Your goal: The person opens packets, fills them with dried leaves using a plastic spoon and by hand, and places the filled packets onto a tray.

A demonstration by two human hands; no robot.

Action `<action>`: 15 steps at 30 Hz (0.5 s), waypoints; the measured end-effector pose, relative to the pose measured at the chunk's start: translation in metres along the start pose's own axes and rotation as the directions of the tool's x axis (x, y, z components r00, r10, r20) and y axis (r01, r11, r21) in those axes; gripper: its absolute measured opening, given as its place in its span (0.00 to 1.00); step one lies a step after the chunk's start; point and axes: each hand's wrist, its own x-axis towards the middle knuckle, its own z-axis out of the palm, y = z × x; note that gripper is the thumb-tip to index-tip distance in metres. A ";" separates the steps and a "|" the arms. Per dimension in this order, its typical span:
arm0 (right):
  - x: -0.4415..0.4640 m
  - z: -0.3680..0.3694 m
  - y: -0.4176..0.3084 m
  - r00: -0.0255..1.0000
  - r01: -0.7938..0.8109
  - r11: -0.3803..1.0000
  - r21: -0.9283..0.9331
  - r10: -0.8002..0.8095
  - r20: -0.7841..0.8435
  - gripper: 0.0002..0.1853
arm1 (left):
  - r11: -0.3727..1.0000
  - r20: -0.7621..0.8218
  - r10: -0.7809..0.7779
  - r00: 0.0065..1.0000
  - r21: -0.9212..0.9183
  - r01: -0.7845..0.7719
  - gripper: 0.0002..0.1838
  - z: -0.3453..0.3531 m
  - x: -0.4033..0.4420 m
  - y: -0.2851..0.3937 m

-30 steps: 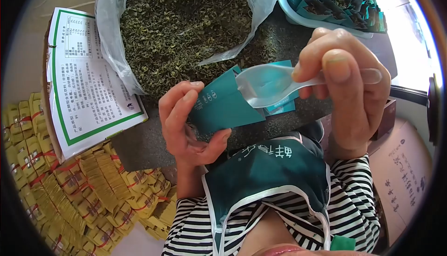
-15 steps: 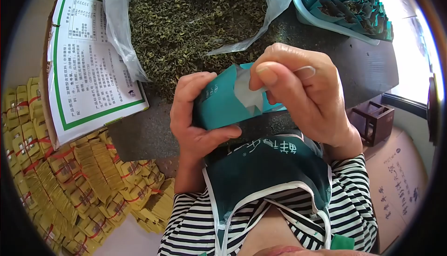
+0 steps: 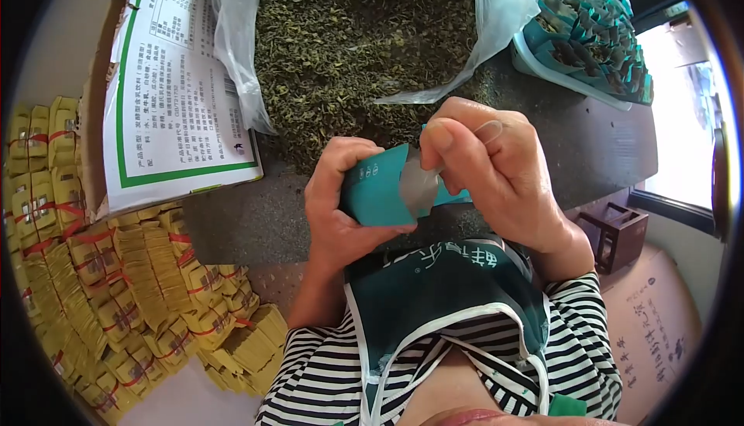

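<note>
My left hand (image 3: 341, 197) is wrapped round a teal packet (image 3: 377, 189), thumb below and fingers above. The packet lies tilted, and its end with a grey inner face (image 3: 418, 189) points to the right. At that end my right hand (image 3: 500, 166) is closed, thumb and forefinger pinched together. A thin pale loop (image 3: 488, 126) sticks out over its fingers; what it belongs to is hidden. Just beyond both hands, a heap of dried green leaves (image 3: 364, 31) fills an opened clear plastic bag (image 3: 240, 54) and spills onto the dark table (image 3: 248, 232).
A pale blue tub (image 3: 558, 77) with several leaf-filled teal packets (image 3: 597, 31) stands at the back right. On the left are a printed carton (image 3: 174, 100) and bundled yellow packets (image 3: 116, 286). A brown wooden stand (image 3: 616, 232) and a cardboard box (image 3: 655, 325) sit at the right.
The view has shifted, so the surroundings sit a little lower and, at the left and middle, further right. The packet has turned slightly in my left hand; my right hand keeps its pinch.
</note>
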 end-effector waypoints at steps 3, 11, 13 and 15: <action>0.002 0.001 -0.001 0.998 0.048 0.990 -0.133 -0.043 0.041 0.15 | 0.998 -0.059 -0.013 0.998 -0.070 0.009 0.41 0.000 -0.002 -0.002; 0.005 0.007 0.007 0.963 0.257 0.925 -0.279 -0.218 0.161 0.05 | 0.998 -0.091 -0.062 0.994 0.013 0.064 0.35 -0.006 -0.008 0.001; 0.006 0.005 0.006 0.951 0.275 0.903 -0.329 -0.206 0.229 0.04 | 0.997 -0.083 -0.030 0.996 0.062 0.035 0.33 -0.009 -0.009 0.000; 0.007 0.003 0.003 0.934 0.322 0.877 -0.355 -0.232 0.273 0.04 | 0.980 -0.044 -0.064 0.997 0.186 0.071 0.31 -0.013 -0.012 -0.001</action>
